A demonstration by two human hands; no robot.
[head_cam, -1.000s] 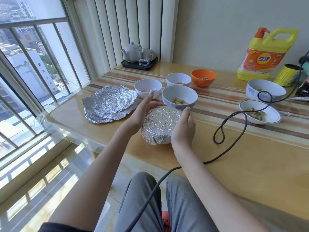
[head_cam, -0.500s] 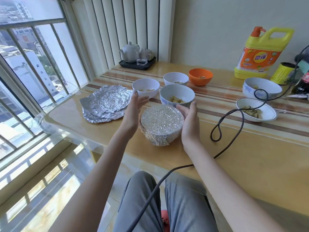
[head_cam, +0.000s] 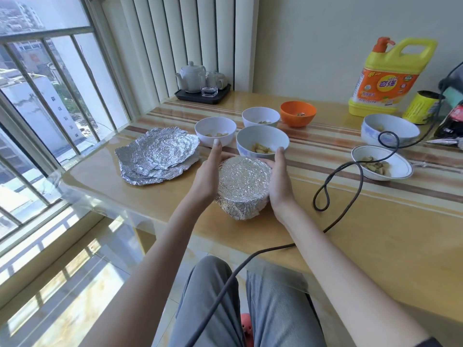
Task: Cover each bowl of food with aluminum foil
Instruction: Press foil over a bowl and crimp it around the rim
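Foil-wrapped bowl (head_cam: 244,186): between both palms, near table edge. Left hand (head_cam: 209,175) & right hand (head_cam: 279,181): fingers straight, together, pressed flat to bowl sides, no curl. Past fingertips: uncovered bowls w/ food (head_cam: 261,141); spare foil sheets (head_cam: 157,155) left of left fingers. Surface: glossy striped table (head_cam: 375,229); black cable (head_cam: 350,176) right of right hand. Room: barred window (head_cam: 37,108), vertical blinds (head_cam: 175,41).

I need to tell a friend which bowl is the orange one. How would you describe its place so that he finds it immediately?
Start at the big yellow detergent jug standing by the wall at the right end of the table. Move left along the back of the table to the orange bowl, which sits just right of a white bowl. It is the only coloured bowl; all the others are white or foil-wrapped.
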